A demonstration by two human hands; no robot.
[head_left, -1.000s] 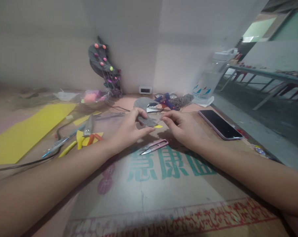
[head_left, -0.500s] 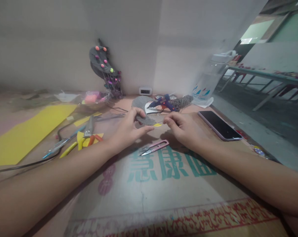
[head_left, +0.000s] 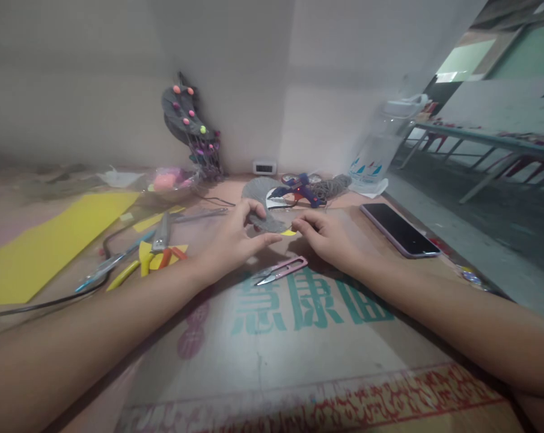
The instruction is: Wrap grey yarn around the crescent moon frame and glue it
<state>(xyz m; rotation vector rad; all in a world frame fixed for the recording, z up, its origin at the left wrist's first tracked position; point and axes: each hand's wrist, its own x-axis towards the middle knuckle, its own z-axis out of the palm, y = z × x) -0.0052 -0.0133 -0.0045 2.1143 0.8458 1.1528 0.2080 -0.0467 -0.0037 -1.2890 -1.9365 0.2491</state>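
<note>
A crescent (head_left: 256,187) wound in grey yarn is held up over the board, its bare yellow tip (head_left: 290,233) pointing right. My left hand (head_left: 240,231) is closed around the lower part of this crescent, thumb in front. Right at the yellow tip, my right hand (head_left: 319,233) is pinched, with thumb and forefinger together; the grey yarn in it is barely visible now. Pink thread snips (head_left: 294,264) lie on the board just below both hands. Behind the crescent rests a blue hot glue gun (head_left: 304,191) with a small red light.
A ball of grey yarn (head_left: 337,187) sits behind my right hand, near a clear water bottle (head_left: 373,150). A phone (head_left: 398,230) lies to the right. Scissors (head_left: 161,234), a yellow sheet (head_left: 64,240) and a black cord are at left. A decorated grey crescent (head_left: 177,114) leans on the wall.
My right hand has moved slightly left, closer to the yellow tip, and the short stretch of yarn between the hands no longer shows. My left hand keeps its hold.
</note>
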